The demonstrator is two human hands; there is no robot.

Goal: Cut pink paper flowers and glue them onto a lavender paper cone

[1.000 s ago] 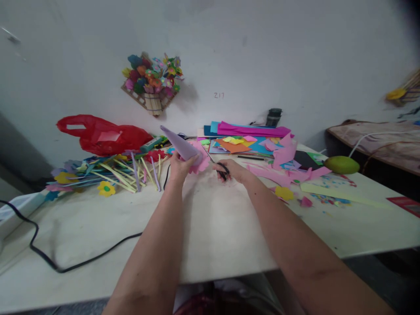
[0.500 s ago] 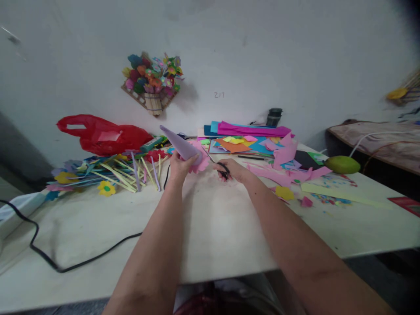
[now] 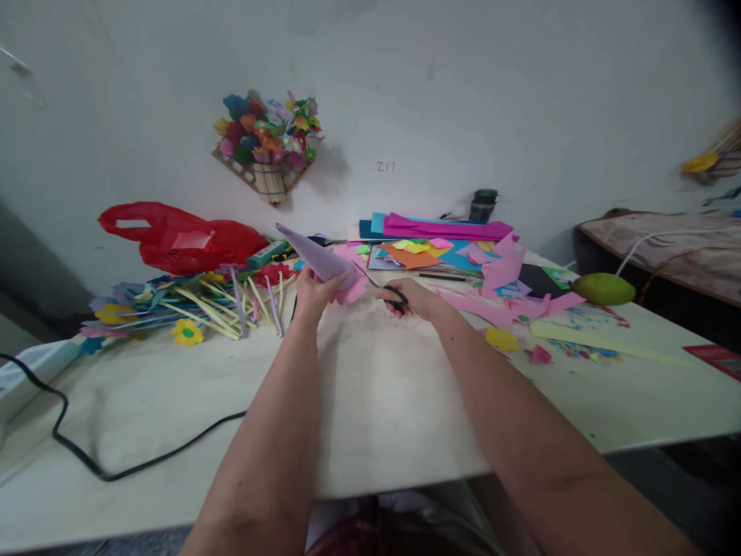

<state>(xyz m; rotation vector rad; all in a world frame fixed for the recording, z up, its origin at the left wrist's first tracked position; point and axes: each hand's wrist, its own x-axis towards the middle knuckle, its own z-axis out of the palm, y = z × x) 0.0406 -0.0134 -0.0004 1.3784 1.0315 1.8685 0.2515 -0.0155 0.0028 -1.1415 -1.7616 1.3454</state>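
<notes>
A pale purple cone (image 3: pixel 317 256) with a scalloped pink edge (image 3: pixel 353 289) at its wide end is gripped in my left hand (image 3: pixel 317 297), its tip pointing up and to the left. The fingers are wrapped round the cone from below, with the thumb across its side. In my right hand (image 3: pixel 408 300) is a pair of scissors with black handles (image 3: pixel 397 296). Their blades point up and left, close beside the pink edge; whether they touch it I cannot tell.
Foam flowers and pale strips (image 3: pixel 214 301) lie on the left by a red plastic bag (image 3: pixel 185 239). Coloured sheets (image 3: pixel 445 228) are stacked at the back. Pink scraps (image 3: pixel 503 278) and a green fruit (image 3: pixel 603 289) are on the right. A black cable (image 3: pixel 104 475) crosses the table at left.
My left hand and the cone have shifted slightly to the left. The scissors stay by the pink edge, with my right hand nearly in the same place.
</notes>
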